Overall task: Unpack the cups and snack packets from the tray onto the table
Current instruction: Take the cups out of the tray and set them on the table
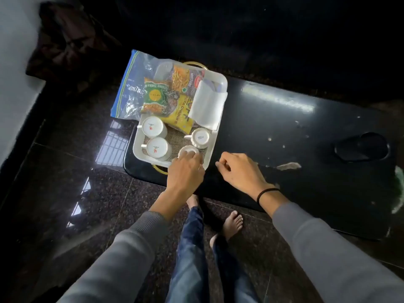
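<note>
Curling down over an upturned small white ceramic cup, the fingers of the left hand wrap its near side. The cup stands on the woven burlap mat inside the white rectangular plastic tray. The right hand hovers to the right of those fingers, above the glossy black table, its own fingers loosely bent and holding nothing.

The likeliest mishap, as I judge it, is a knock. A second white footed cup stands just beyond the left fingertips, touching the gripped one or nearly so, and a sideways lift could clink or tip it. Two larger white mugs sit left of the fingers, near enough to be brushed. The cup looks smooth and is taken from above, so a slack hold could drop it back onto the tray. The tray lies near the table's end, and dragging could shove it toward the edge.

The left thumb, the cup's handle and most of its body are hidden under the hand, so I cannot tell how firm the grip is. Well beyond the fingers, a green snack packet, a yellow snack packet and an orange-and-purple snack packet overlap. A clear zip bag with a blue edge and a folded white paper sheet cover whatever lies under them. The room behind is too dark to make out.
</note>
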Demonstrator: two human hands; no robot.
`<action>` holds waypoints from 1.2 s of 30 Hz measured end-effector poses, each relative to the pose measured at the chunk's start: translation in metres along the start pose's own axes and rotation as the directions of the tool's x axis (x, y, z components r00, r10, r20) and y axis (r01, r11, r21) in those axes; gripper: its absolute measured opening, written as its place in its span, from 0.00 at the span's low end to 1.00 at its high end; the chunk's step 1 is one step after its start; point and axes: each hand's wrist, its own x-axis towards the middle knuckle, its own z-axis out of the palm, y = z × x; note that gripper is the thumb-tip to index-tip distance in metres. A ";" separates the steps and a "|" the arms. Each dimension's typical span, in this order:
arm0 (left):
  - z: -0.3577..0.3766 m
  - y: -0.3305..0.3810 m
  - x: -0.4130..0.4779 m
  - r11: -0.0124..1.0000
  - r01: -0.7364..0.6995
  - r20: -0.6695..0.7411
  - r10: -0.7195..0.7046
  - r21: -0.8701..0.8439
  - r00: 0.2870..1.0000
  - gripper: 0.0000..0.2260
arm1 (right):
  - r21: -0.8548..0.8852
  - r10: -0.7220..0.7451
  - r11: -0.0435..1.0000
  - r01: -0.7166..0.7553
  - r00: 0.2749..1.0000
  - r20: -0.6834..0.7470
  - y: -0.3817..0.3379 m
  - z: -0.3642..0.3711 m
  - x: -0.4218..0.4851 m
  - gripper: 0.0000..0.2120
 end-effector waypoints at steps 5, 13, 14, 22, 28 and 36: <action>0.008 -0.015 0.026 1.000 0.030 -0.095 -0.030 -0.003 0.995 0.15 | 0.036 0.001 0.999 0.000 0.999 -0.041 -0.008 0.012 0.039 0.05; 0.014 -0.021 0.057 0.981 0.006 -0.109 -0.027 -0.192 0.994 0.25 | 0.121 -0.043 0.992 0.040 0.999 0.015 -0.009 0.031 0.091 0.37; 0.016 -0.021 0.059 0.981 0.010 -0.110 -0.031 -0.195 0.993 0.24 | 0.099 -0.064 0.993 0.061 0.998 0.022 -0.008 0.034 0.095 0.38; 0.010 -0.025 0.074 0.987 0.015 -0.094 -0.030 -0.158 0.995 0.21 | 0.101 -0.193 0.976 0.193 0.981 -0.011 0.004 0.034 0.114 0.29; -0.004 -0.025 0.085 0.989 -0.119 -0.196 0.101 -0.082 0.975 0.19 | 0.338 -0.119 0.930 0.144 0.989 -0.093 0.017 0.015 0.100 0.30; -0.003 0.016 0.080 0.863 -0.215 -0.195 0.139 -0.457 0.971 0.11 | 0.840 0.147 0.510 -0.185 0.981 0.126 0.067 0.002 0.037 0.35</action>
